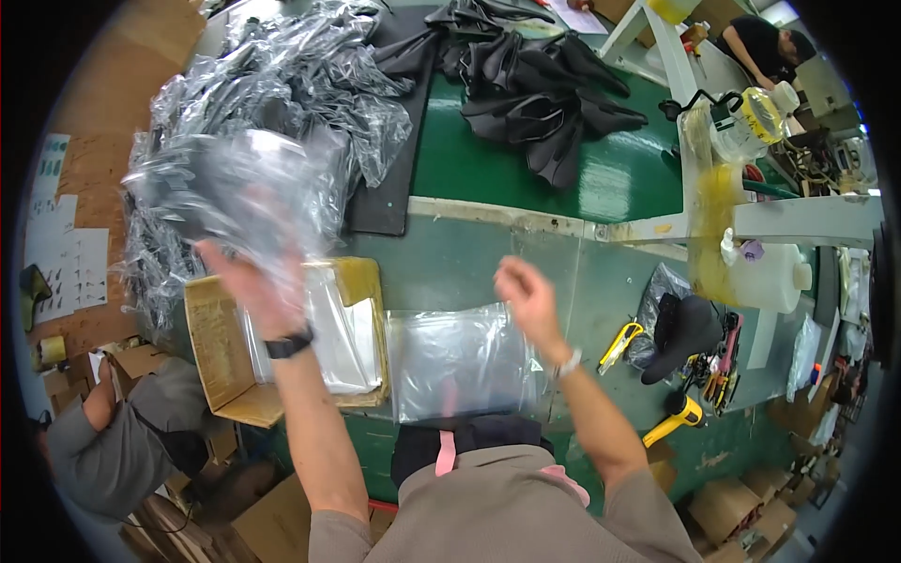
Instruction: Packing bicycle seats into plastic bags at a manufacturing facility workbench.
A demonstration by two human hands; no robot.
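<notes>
My left hand point(258, 291), smeared by motion, is at a clear plastic bag point(235, 188) with something dark inside. The thumb stands apart, while the other fingers are blurred against the bag. Behind it rises a heap of black pieces in clear plastic point(282, 75). My right hand point(527, 296) is closed, its fingers curled with nothing visible in them, above the right edge of a flat stack of clear plastic bags point(455, 361). Left of that stack, a worn yellowish box point(221, 347) holds white sheets or bags, partly behind my left forearm.
Black saddle-shaped pieces point(540, 113) lie on the green table point(610, 178) beyond. To the right are a yellow cutter point(619, 345), a black saddle-shaped piece point(685, 338), hand tools and a yellow heat gun point(674, 419). A white frame point(798, 218) carries bottles. Two other people are nearby.
</notes>
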